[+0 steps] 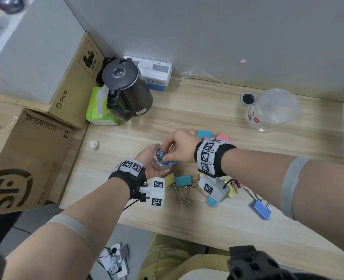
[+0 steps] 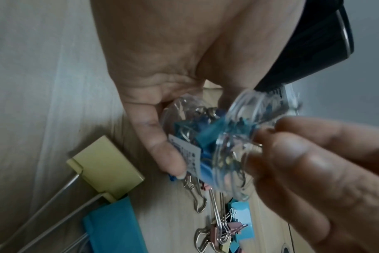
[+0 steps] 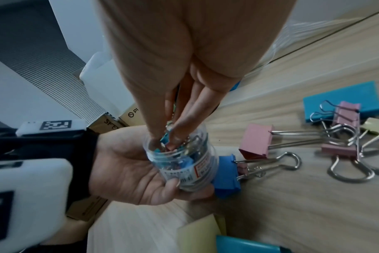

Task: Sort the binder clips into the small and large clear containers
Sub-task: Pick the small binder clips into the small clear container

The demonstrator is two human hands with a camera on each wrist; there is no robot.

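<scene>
Pale wood-grain desk runs against a grey wall, with cardboard boxes stacked at its left end.

At the middle of the desk the left hand cradles the small clear container, palm up, thumb and fingers curled round its wall, mouth tilted up. The right hand reaches in from above; its fingertips are pinched on a small teal clip right at the mouth, with other small clips already inside.

Just beside the hands, large binder clips lie loose on the desk: a yellow one and a teal one on the near side, a blue one touching the jar's base, a pink one and more to the right, and another blue one nearer the desk's edge. Far right stands the large clear container, apparently empty. A black kettle and a green tissue pack sit far left.

The small clips look light and springy, best pinched by the coloured body since the wire handles flop and snag. The jar is probably smooth, thin plastic, so a wrapped grip round its wall suits it. The big clips likely weigh more; take them by the body.
</scene>
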